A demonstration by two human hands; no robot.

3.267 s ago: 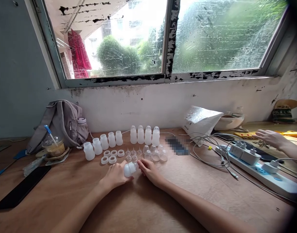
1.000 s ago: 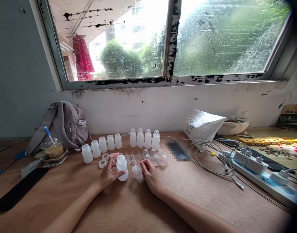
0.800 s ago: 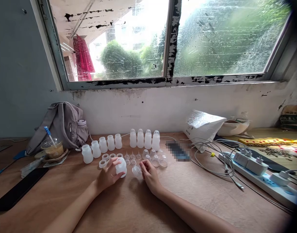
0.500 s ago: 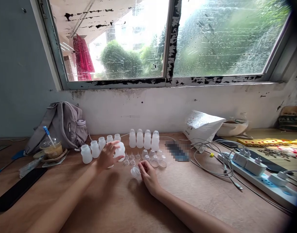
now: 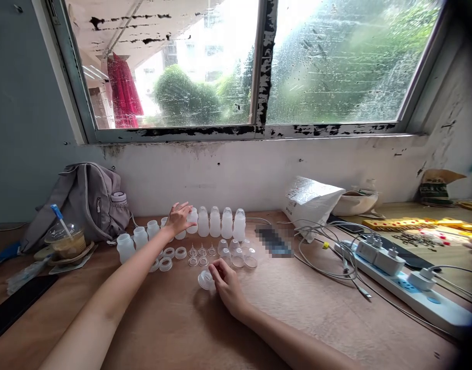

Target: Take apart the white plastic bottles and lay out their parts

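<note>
My left hand [image 5: 178, 218] reaches to the back, its fingers and thumb round the upper part of a frosted baby bottle [image 5: 193, 222] at the left end of a row of capped baby bottles [image 5: 221, 222]. Open-topped bottles [image 5: 125, 247] stand in a line to the left, partly behind my left forearm. Closer to me, my right hand [image 5: 228, 285] has its fingers pinched at the right edge of a clear bottle collar [image 5: 205, 280]. Beyond it lie white screw rings [image 5: 165, 264], clear teats [image 5: 202, 252] and clear domed caps [image 5: 238, 257].
At left are a grey backpack [image 5: 89, 205], an iced drink cup [image 5: 68, 241] and a black flat object [image 5: 22, 303]. To the right stand a silvery-white pouch [image 5: 311, 203], tangled cables [image 5: 324, 264] and a power strip [image 5: 405, 288] with plugs. A window [image 5: 261, 92] is above.
My left hand has carried the bottle back and set it beside the capped row, uncovering the white rings. My right hand stays at the collar. The view has shifted slightly right.
</note>
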